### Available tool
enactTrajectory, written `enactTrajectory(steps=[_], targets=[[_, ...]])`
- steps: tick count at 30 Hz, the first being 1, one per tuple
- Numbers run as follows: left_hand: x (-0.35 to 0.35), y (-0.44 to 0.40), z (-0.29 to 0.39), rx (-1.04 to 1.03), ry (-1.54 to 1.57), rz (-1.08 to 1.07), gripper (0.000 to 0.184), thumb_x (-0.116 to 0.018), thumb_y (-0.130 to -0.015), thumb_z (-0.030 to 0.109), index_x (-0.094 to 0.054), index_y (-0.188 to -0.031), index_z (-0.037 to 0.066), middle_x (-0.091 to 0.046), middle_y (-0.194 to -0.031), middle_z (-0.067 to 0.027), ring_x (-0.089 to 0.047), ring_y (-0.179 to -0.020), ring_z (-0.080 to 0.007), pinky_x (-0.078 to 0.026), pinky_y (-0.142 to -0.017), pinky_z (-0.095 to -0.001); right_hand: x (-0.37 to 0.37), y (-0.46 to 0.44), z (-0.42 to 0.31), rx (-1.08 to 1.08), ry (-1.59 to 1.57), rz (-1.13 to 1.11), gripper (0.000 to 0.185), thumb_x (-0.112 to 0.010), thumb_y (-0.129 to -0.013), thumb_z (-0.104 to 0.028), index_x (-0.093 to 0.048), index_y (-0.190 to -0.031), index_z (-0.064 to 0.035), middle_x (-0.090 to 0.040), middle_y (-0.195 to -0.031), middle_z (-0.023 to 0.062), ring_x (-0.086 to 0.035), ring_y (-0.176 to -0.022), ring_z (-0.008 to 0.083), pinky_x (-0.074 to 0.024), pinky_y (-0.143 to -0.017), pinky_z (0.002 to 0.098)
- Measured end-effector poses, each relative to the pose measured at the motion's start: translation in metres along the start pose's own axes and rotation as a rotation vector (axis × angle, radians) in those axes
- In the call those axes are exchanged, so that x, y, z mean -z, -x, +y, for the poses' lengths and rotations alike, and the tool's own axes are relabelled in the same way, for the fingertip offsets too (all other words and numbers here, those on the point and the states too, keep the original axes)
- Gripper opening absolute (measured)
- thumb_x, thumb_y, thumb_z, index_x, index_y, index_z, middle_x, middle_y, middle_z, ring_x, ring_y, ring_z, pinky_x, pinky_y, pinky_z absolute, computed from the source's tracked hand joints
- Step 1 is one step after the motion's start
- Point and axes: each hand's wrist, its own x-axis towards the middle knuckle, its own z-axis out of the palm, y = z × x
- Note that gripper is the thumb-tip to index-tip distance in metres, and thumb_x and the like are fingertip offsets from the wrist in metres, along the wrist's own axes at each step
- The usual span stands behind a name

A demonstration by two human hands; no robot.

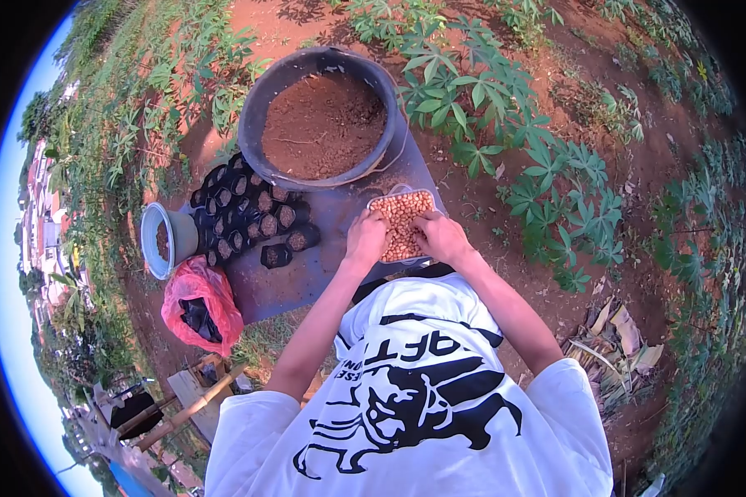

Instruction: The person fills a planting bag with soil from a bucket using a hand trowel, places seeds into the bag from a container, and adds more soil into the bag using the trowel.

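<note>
A clear plastic container [391,199] full of small orange-tan seeds [403,222] sits at the near right edge of the table, close to my body. My left hand [368,238] is closed at its left side, fingers curled over the rim onto the seeds. On the opposite side my right hand [441,238] is closed the same way, its fingertips among the seeds. Whether either hand also pinches some seeds is hidden. Left of my hands stand several black planting bags [239,207] filled with soil, packed close together on the table.
A large black tub [252,108] of brown soil [323,124] stands at the table's [323,269] far end. On the left are a pale blue bucket [184,232] and a red plastic bag [192,290] with black plastic inside. Leafy plants [481,91] grow beyond and to the right.
</note>
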Motion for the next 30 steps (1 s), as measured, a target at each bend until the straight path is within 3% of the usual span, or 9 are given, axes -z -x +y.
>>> enactTrajectory(steps=[4, 7, 10, 16, 19, 25, 28, 30], targets=[[0.002, -0.005, 0.000, -0.014, -0.039, -0.021, 0.016, -0.073, -0.083, 0.019, -0.077, -0.089, 0.006, -0.073, -0.101, -0.0131, -0.067, -0.106, -0.0310, -0.056, -0.093, -0.0446, 0.000, -0.001, 0.001, 0.011, -0.002, 0.004, 0.025, -0.069, -0.087, -0.018, -0.071, -0.111, -0.0112, -0.068, -0.106, 0.0128, -0.069, -0.100, 0.0333, -0.0574, -0.086, 0.0451], [0.003, -0.013, 0.008, 0.161, -0.038, -0.204, 0.015, -0.071, -0.083, 0.016, -0.077, -0.089, 0.004, -0.075, -0.096, -0.0182, -0.073, -0.096, -0.0344, -0.059, -0.085, -0.0467, -0.002, -0.003, 0.003, 0.009, -0.009, 0.006, 0.025, -0.069, -0.088, -0.019, -0.071, -0.111, -0.0111, -0.068, -0.106, 0.0127, -0.069, -0.100, 0.0334, -0.0574, -0.087, 0.0451], [0.005, -0.018, 0.014, 0.210, -0.098, -0.238, 0.014, -0.068, -0.083, 0.011, -0.078, -0.089, 0.003, -0.075, -0.092, -0.0221, -0.075, -0.086, -0.0373, -0.061, -0.078, -0.0476, -0.003, -0.003, 0.005, 0.037, 0.004, 0.017, 0.024, -0.069, -0.088, -0.019, -0.071, -0.110, -0.0109, -0.068, -0.105, 0.0129, -0.069, -0.100, 0.0336, -0.0574, -0.087, 0.0452], [-0.004, -0.019, 0.005, 0.129, -0.062, -0.255, 0.014, -0.069, -0.081, 0.011, -0.076, -0.087, 0.001, -0.074, -0.092, -0.0228, -0.075, -0.087, -0.0380, -0.061, -0.079, -0.0458, -0.001, -0.004, 0.004, 0.007, 0.009, 0.001, 0.024, -0.068, -0.088, -0.019, -0.071, -0.110, -0.0107, -0.068, -0.105, 0.0137, -0.069, -0.099, 0.0340, -0.0575, -0.086, 0.0454], [-0.011, -0.014, -0.003, -0.034, -0.019, -0.104, 0.019, -0.077, -0.078, 0.020, -0.073, -0.086, 0.002, -0.073, -0.090, -0.0188, -0.073, -0.086, -0.0370, -0.059, -0.078, -0.0472, 0.001, -0.006, 0.002, -0.005, 0.020, -0.007, 0.024, -0.069, -0.088, -0.020, -0.071, -0.110, -0.0105, -0.068, -0.104, 0.0136, -0.069, -0.098, 0.0342, -0.0576, -0.085, 0.0456], [0.002, -0.006, -0.009, 0.033, 0.421, 0.007, 0.022, -0.080, -0.074, 0.012, -0.068, -0.088, 0.000, -0.072, -0.089, -0.0182, -0.072, -0.080, -0.0365, -0.059, -0.075, -0.0432, -0.001, -0.004, 0.005, 0.001, -0.042, 0.027, 0.024, -0.070, -0.087, -0.019, -0.071, -0.109, -0.0099, -0.067, -0.104, 0.0133, -0.069, -0.096, 0.0347, -0.0575, -0.084, 0.0452], [0.021, -0.002, -0.003, 0.140, 0.455, -0.089, 0.020, -0.079, -0.076, 0.010, -0.070, -0.091, 0.000, -0.073, -0.090, -0.0189, -0.072, -0.079, -0.0348, -0.058, -0.074, -0.0420, -0.001, -0.003, 0.003, 0.002, -0.043, 0.024, 0.023, -0.071, -0.087, -0.018, -0.071, -0.108, -0.0096, -0.067, -0.104, 0.0127, -0.069, -0.096, 0.0340, -0.0574, -0.083, 0.0450], [0.018, 0.001, -0.007, 0.147, 0.479, -0.051, 0.020, -0.077, -0.079, 0.009, -0.073, -0.098, 0.003, -0.073, -0.086, -0.0170, -0.071, -0.075, -0.0279, -0.058, -0.072, -0.0381, -0.001, -0.002, 0.003, 0.003, -0.031, 0.022, 0.023, -0.071, -0.087, -0.018, -0.071, -0.108, -0.0096, -0.067, -0.104, 0.0124, -0.069, -0.097, 0.0336, -0.0573, -0.083, 0.0449]])
